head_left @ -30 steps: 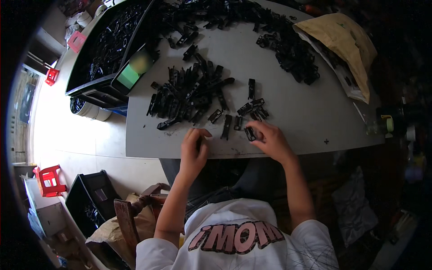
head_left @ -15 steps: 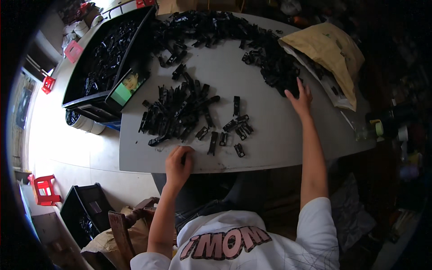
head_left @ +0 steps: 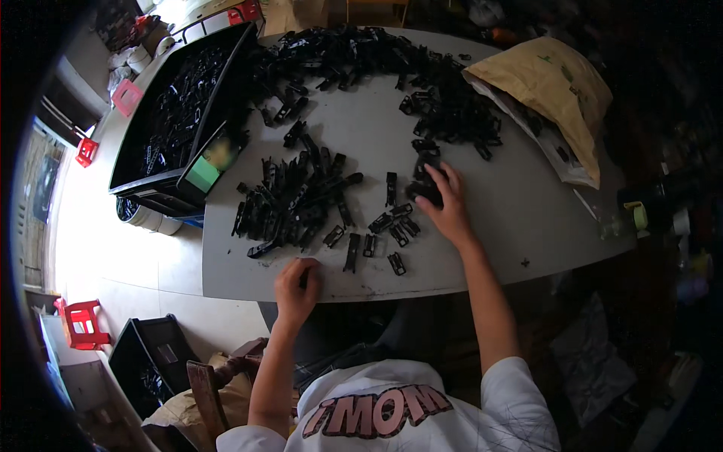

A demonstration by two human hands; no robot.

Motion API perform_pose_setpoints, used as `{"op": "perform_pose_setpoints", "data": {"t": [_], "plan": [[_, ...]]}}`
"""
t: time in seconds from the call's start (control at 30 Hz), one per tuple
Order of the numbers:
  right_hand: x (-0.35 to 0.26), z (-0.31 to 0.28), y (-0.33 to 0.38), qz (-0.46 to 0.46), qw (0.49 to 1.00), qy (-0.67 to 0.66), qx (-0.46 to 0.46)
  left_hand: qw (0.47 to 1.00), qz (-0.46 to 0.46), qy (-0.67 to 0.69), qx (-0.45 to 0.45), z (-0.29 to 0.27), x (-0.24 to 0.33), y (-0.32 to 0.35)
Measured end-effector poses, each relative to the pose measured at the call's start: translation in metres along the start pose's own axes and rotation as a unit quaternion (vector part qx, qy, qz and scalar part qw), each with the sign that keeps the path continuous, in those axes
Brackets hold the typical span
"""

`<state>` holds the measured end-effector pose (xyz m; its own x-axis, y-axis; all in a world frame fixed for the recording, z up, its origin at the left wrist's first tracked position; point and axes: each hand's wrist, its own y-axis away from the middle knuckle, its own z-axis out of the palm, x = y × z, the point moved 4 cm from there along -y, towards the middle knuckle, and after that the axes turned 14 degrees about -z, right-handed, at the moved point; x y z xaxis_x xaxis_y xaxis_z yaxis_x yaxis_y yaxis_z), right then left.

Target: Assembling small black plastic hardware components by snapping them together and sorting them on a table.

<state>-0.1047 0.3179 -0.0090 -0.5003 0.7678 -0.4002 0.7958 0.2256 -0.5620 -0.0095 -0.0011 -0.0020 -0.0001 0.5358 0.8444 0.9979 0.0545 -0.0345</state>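
Note:
My right hand (head_left: 447, 202) is over the right-centre of the table, its fingers curled round a few small black clip-like parts (head_left: 425, 184), slightly blurred. My left hand (head_left: 297, 288) rests at the table's front edge, fingers curled in; a dark spot shows inside the curl, and I cannot tell whether it is a part or shadow. Between the hands lie several loose black clip pieces (head_left: 397, 263), short frame-like ones and longer ones. A heap of longer black clips (head_left: 290, 197) sits beyond my left hand. More black pieces form a long pile (head_left: 354, 49) along the table's far side.
A large black crate (head_left: 154, 179) full of black parts stands at the left, with a phone (head_left: 203, 173) leaning on it. A yellowish sack (head_left: 553, 83) lies open on the right of the grey table (head_left: 520, 218). A wooden chair (head_left: 207, 392) and another black crate (head_left: 151, 350) are below left.
My right hand has moved left and nearer from the right-hand pile, bringing several black pieces along. My left hand stays curled at the table edge. The whole view has shifted slightly.

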Motion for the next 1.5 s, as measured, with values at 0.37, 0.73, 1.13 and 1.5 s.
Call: {"op": "perform_pose_setpoints", "data": {"t": [0.37,0.73,1.13,1.5], "plan": [[-0.035,-0.021,-0.004,0.062,0.993,-0.097,0.028,1.0,-0.012,0.014,-0.001,-0.004,-0.003,0.002],[-0.04,0.0,-0.018,0.072,0.991,0.1,-0.059,0.997,-0.009,-0.038,0.063,-0.005,0.026,-0.028],[-0.124,-0.021,0.054,0.154,0.985,-0.052,-0.054,0.993,0.035,-0.117,0.002,0.016,0.033,-0.032],[-0.141,0.0,0.058,0.111,0.989,0.042,-0.085,0.992,0.014,-0.079,0.095,-0.018,0.01,-0.019]]}}
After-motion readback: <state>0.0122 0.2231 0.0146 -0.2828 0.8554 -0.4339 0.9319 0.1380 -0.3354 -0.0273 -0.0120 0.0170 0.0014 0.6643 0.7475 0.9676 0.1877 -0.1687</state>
